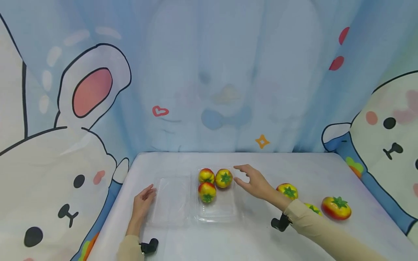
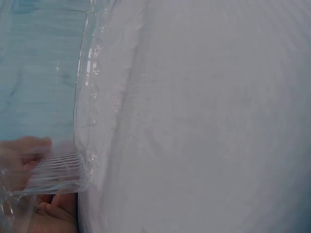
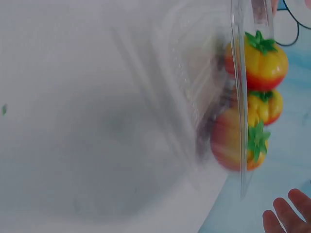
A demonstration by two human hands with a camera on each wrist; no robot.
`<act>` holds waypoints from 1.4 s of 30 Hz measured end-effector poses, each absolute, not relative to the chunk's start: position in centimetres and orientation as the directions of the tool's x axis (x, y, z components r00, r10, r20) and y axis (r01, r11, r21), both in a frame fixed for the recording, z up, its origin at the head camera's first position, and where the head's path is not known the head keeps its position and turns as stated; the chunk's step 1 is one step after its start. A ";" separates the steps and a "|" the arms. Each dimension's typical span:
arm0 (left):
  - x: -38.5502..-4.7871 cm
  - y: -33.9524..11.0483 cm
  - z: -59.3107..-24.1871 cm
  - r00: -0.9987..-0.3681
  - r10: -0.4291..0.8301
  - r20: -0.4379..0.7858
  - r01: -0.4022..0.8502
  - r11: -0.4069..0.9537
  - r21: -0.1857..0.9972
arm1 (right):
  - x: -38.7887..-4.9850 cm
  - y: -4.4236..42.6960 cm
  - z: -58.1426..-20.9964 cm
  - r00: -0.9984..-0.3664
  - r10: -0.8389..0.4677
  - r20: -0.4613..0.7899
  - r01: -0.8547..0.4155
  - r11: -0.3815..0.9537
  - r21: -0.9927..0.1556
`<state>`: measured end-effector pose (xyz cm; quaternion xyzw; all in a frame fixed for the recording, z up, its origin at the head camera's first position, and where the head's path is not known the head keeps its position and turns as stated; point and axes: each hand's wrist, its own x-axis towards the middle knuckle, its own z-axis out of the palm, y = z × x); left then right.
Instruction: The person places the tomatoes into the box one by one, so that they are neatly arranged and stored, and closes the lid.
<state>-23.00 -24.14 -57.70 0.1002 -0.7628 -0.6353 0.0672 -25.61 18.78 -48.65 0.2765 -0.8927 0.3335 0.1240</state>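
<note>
A clear plastic box (image 1: pixel 216 214) holds three red-and-yellow toy fruits with green leafy caps: one at the back left (image 1: pixel 206 175), one at the back right (image 1: pixel 224 178) and one in front (image 1: pixel 207 192). Its lid part (image 1: pixel 171 199) lies flat to the left. My left hand (image 1: pixel 143 201) is at the lid's left edge, its fingers loosely extended; the left wrist view shows fingers (image 2: pixel 29 145) through ridged plastic. My right hand (image 1: pixel 253 181) hovers by the box's right edge, thumb and fingers spread with nothing between them. Fingertips (image 3: pixel 284 213) show beyond the fruits in the right wrist view.
More toy fruits stand on the white table at right: one behind my right forearm (image 1: pixel 287 190), one partly hidden by the sleeve (image 1: pixel 313 208) and one farther right (image 1: pixel 336 208). A patterned blue curtain (image 1: pixel 228 72) hangs behind the table.
</note>
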 end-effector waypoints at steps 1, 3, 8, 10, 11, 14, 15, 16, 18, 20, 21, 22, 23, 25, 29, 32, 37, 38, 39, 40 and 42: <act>-23.1 -24.3 -57.6 -0.971 -0.238 -0.026 -0.069 0.172 0.983 | -25.7 19.3 -48.5 -0.825 -0.396 0.404 -0.564 0.626 -0.538; -23.1 -24.5 -57.4 -0.971 -0.235 -0.032 -0.074 0.173 0.982 | -25.8 20.4 -48.5 -0.844 -0.365 0.392 -0.534 0.637 -0.556; -23.0 -24.8 -57.4 -0.972 -0.230 -0.041 -0.084 0.181 0.980 | -26.1 23.9 -48.5 -0.910 -0.277 0.307 -0.412 0.677 -0.610; -22.9 -24.9 -57.4 -0.972 -0.233 -0.042 -0.085 0.179 0.980 | -26.3 25.5 -48.5 -0.936 -0.241 0.257 -0.351 0.695 -0.627; -22.9 -24.9 -57.4 -0.971 -0.236 -0.042 -0.086 0.178 0.980 | -26.4 26.4 -48.6 -0.947 -0.221 0.231 -0.319 0.706 -0.633; -22.8 -25.1 -57.4 -0.969 -0.245 -0.032 -0.078 0.179 0.981 | -26.6 28.8 -49.0 -0.976 -0.163 0.146 -0.219 0.723 -0.655; -22.8 -25.1 -57.4 -0.969 -0.246 -0.035 -0.081 0.179 0.981 | -26.5 29.5 -49.2 -0.982 -0.144 0.126 -0.191 0.728 -0.658; -22.9 -25.1 -57.4 -0.968 -0.248 -0.035 -0.081 0.180 0.980 | -26.4 30.2 -49.3 -0.987 -0.125 0.105 -0.163 0.731 -0.663; -22.9 -25.2 -57.4 -0.969 -0.244 -0.037 -0.084 0.186 0.979 | -26.2 31.4 -49.8 -0.995 -0.073 0.075 -0.104 0.735 -0.670; -22.9 -25.1 -57.5 -0.969 -0.242 -0.048 -0.094 0.183 0.979 | -25.9 32.5 -50.3 -0.998 -0.046 0.046 -0.065 0.734 -0.676; -22.8 -25.1 -57.5 -0.968 -0.243 -0.057 -0.103 0.181 0.978 | -25.7 33.0 -50.6 -0.999 -0.035 0.026 -0.044 0.737 -0.675; -22.8 -25.1 -57.6 -0.968 -0.243 -0.061 -0.107 0.181 0.978 | -25.6 33.4 -50.9 -1.000 -0.027 0.004 -0.022 0.731 -0.682; -22.7 -25.0 -57.7 -0.968 -0.242 -0.063 -0.109 0.183 0.977 | -25.4 33.8 -51.2 -1.000 -0.020 -0.017 -0.003 0.727 -0.686; -22.5 -25.0 -57.8 -0.967 -0.246 -0.070 -0.116 0.177 0.977 | -25.3 34.4 -51.7 -0.998 -0.028 -0.057 0.019 0.721 -0.692; -22.4 -24.9 -58.1 -0.967 -0.242 -0.074 -0.117 0.168 0.979 | -24.9 34.8 -52.5 -0.993 -0.030 -0.111 0.056 0.719 -0.693; -22.5 -24.7 -58.2 -0.970 -0.233 -0.076 -0.114 0.155 0.981 | -24.6 34.8 -52.7 -0.991 -0.030 -0.128 0.068 0.716 -0.694; -22.7 -24.4 -58.1 -0.972 -0.227 -0.061 -0.097 0.152 0.984 | -24.3 35.0 -52.6 -0.990 -0.058 -0.128 0.050 0.706 -0.706; -22.7 -24.3 -58.0 -0.972 -0.228 -0.060 -0.096 0.150 0.984 | -24.2 35.1 -52.6 -0.989 -0.069 -0.130 0.045 0.703 -0.710; -22.7 -24.3 -57.9 -0.972 -0.229 -0.059 -0.096 0.152 0.984 | -24.2 35.2 -52.6 -0.988 -0.078 -0.135 0.042 0.697 -0.716; -22.8 -24.2 -57.8 -0.972 -0.230 -0.059 -0.096 0.153 0.984 | -24.1 35.3 -52.6 -0.987 -0.085 -0.138 0.041 0.693 -0.720; -22.9 -24.2 -57.7 -0.971 -0.230 -0.057 -0.095 0.158 0.983 | -24.0 35.5 -52.6 -0.982 -0.094 -0.162 0.056 0.676 -0.735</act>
